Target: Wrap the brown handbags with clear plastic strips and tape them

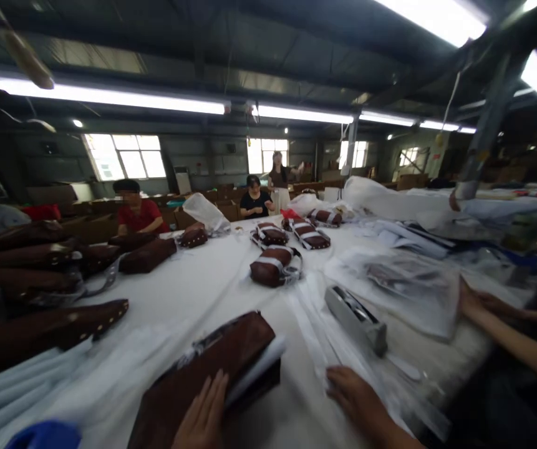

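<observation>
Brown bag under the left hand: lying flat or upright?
Lying flat. The brown bag rests broadside on the white table, left hand palm-down on it.

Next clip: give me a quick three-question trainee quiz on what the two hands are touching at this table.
1. True or false: the left hand lies flat on the brown bag.
2. What is the right hand resting on? A) the white table B) a red box C) a cardboard carton
3. Which grey tool lies just beyond the right hand?
Key: 1 true; 2 A; 3 the tape dispenser.
</observation>
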A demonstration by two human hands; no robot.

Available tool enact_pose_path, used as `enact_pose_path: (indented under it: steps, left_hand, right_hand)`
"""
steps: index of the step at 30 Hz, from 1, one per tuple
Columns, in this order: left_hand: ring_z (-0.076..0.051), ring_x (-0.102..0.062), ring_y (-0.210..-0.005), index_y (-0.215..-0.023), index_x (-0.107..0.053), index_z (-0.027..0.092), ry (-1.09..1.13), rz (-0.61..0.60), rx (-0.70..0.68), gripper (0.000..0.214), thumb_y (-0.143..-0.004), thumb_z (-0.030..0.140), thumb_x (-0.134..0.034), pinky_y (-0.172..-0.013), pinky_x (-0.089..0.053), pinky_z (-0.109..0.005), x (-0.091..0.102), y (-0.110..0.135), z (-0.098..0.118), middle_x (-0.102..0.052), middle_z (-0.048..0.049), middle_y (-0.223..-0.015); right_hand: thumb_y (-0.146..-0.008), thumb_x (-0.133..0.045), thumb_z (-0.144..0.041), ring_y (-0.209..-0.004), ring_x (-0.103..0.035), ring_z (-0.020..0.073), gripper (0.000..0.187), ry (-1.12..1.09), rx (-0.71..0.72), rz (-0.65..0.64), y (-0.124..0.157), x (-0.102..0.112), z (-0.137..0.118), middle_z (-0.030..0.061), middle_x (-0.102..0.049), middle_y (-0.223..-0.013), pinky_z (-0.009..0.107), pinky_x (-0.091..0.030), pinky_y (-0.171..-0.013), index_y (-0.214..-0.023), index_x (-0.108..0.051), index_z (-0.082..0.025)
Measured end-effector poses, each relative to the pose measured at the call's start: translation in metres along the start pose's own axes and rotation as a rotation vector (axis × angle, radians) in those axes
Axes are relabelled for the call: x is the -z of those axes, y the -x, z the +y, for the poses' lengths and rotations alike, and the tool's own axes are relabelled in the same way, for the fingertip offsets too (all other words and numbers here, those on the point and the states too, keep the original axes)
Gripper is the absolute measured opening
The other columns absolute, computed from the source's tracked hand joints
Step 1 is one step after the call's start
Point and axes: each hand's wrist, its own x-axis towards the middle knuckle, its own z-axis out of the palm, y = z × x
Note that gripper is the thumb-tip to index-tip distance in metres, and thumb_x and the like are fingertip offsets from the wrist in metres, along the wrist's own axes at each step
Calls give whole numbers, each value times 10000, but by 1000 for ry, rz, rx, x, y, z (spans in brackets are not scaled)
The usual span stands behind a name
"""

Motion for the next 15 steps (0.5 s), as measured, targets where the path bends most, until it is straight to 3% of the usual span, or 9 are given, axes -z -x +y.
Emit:
enact_pose_path:
  steps: [2, 4, 6, 8, 12, 15]
  left_hand:
    - [-227, -592, -1252, -1533, -316, 335, -118, -162, 6, 834, -755, 45, -393, -1069, -506, -400, 18, 5, 15, -567, 33, -1417]
    - [-229, -556, -1293, -1541, -311, 271, -221, -288, 26, 821, -766, 12, -395, -1097, -471, -399, 24, -1, 25, -533, 2, -1455]
    - [-231, -544, -1305, -1523, -354, 224, -267, -347, 51, 793, -762, 11, -419, -1104, -454, -384, 23, -10, 30, -531, -23, -1460]
    - [-232, -546, -1302, -1505, -390, 208, -284, -366, 77, 776, -754, 15, -441, -1108, -444, -368, 21, -18, 34, -538, -36, -1455]
    - [-242, -580, -1263, -1537, -319, 240, -313, -306, 71, 828, -752, 12, -448, -1060, -487, -363, 21, -25, 38, -560, -36, -1435]
    - [-211, -642, -1174, -1565, -146, 351, -312, -174, 18, 974, -711, -34, -411, -955, -558, -331, 11, -21, 34, -602, 14, -1388]
  right_hand:
    - [-875, -543, -259, -1066, -658, 276, 252, 126, 30, -21, -3, 8, -11, 96, -715, -1110, 419, -544, -946, -1048, -722, -219]
    - [-883, -566, -224, -1163, -608, 280, 331, 113, 19, -33, -14, 10, -15, 117, -654, -1249, 435, -508, -995, -1202, -653, -209]
    - [-853, -635, -185, -1315, -489, 284, 497, 93, 42, -40, -23, 8, -14, 133, -505, -1445, 449, -433, -1084, -1343, -557, -207]
    - [-828, -685, -160, -1369, -423, 278, 512, 90, 106, -56, -26, 6, -12, 116, -464, -1484, 446, -376, -1129, -1325, -577, -220]
    - [-832, -687, -163, -1104, -626, 253, 192, 142, 188, -67, -27, 9, -19, 74, -708, -1114, 384, -479, -994, -1011, -735, -212]
    - [-748, -696, -113, -827, -700, 247, 105, 244, 201, 9, -32, 4, -20, 52, -735, -814, 332, -547, -775, -749, -750, -203]
